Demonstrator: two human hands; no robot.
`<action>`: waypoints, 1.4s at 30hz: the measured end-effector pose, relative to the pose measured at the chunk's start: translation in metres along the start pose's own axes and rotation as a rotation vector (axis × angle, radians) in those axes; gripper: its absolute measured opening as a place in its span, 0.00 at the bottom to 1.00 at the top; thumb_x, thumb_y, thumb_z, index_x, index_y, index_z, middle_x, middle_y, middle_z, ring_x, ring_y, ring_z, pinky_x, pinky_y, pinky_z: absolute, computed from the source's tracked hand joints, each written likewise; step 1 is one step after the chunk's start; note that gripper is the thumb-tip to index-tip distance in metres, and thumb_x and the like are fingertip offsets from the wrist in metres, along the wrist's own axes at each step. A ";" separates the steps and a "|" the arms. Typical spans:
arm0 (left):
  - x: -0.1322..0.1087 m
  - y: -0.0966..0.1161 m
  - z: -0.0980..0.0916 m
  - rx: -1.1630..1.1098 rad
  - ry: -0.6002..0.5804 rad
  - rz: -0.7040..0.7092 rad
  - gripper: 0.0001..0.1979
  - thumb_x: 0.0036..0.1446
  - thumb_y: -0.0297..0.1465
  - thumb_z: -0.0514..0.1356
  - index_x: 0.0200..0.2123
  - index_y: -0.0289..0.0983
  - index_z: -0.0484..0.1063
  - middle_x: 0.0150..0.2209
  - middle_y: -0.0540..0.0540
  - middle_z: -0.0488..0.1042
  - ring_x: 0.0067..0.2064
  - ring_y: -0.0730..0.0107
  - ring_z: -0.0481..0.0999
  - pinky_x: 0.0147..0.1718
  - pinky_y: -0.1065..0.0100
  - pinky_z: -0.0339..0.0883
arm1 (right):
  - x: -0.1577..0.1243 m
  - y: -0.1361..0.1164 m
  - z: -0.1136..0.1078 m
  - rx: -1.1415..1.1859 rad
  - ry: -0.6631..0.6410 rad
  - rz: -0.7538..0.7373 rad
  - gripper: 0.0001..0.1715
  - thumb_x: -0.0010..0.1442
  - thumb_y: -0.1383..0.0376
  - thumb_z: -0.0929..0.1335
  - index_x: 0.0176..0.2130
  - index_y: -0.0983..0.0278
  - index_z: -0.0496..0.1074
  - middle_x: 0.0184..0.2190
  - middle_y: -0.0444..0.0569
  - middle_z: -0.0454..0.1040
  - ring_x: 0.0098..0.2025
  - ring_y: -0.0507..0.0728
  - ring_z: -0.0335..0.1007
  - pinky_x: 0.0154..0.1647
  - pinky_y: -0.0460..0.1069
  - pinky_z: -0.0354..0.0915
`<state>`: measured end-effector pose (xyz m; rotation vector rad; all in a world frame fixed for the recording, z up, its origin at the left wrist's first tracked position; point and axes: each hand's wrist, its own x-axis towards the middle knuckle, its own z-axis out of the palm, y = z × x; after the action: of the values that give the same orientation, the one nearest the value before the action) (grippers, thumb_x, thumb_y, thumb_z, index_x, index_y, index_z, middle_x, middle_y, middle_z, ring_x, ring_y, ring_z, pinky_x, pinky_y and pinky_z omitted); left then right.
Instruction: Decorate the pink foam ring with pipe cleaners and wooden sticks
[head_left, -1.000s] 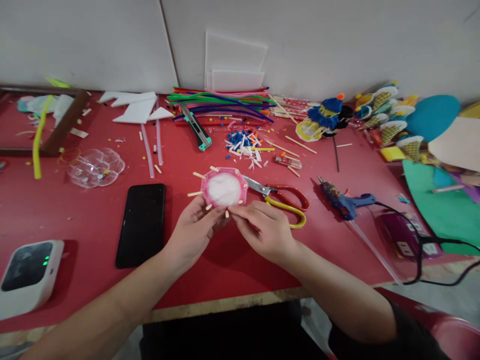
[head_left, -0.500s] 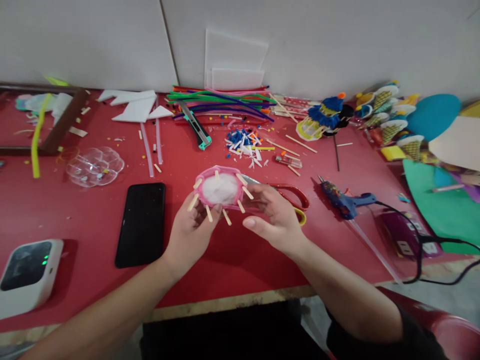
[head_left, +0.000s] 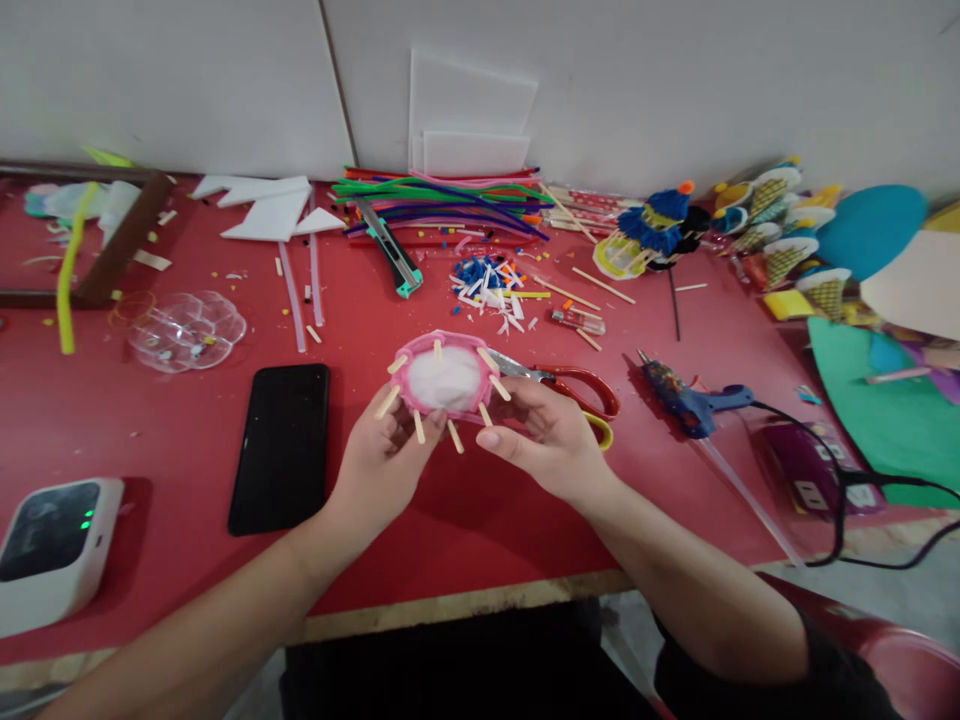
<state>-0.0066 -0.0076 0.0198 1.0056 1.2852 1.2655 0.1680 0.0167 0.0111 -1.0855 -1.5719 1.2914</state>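
Observation:
Above the front middle of the table I hold a pink craft piece (head_left: 444, 382), an oval pink rim around a white middle. Several short wooden sticks (head_left: 419, 427) jut outward from its rim. My left hand (head_left: 386, 455) grips its lower left edge, thumb at the front and fingers partly hidden behind. My right hand (head_left: 551, 440) closes on the right edge, its thumb by a lower stick and its fingertips behind the rim. Just behind the right hand lie scissors (head_left: 581, 388) with red and yellow handles, their blades partly covered.
A black phone (head_left: 279, 450) lies left of my hands; a white device (head_left: 56, 555) sits farther left. On the right are a blue glue gun (head_left: 686, 398) and its cord. Behind are a cutter knife (head_left: 390, 250), coloured pipe cleaners (head_left: 450, 205), foam scraps (head_left: 491, 290) and a blue figure (head_left: 654, 225).
My right hand has closed in on the right edge of the pink craft piece, its thumb now at a lower stick. The piece has shifted slightly to the right.

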 end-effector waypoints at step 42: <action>0.001 0.005 0.010 -0.574 -0.042 -0.318 0.11 0.43 0.25 0.71 0.30 0.37 0.73 0.26 0.52 0.76 0.23 0.74 0.72 0.18 0.72 0.69 | -0.001 -0.001 0.032 0.666 0.017 0.421 0.15 0.42 0.61 0.80 0.27 0.64 0.74 0.21 0.40 0.77 0.21 0.49 0.74 0.25 0.44 0.74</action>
<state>0.0027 -0.0050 0.0252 0.3986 0.9191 1.2487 0.1375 0.0067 0.0073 -0.9997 -0.7979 1.8958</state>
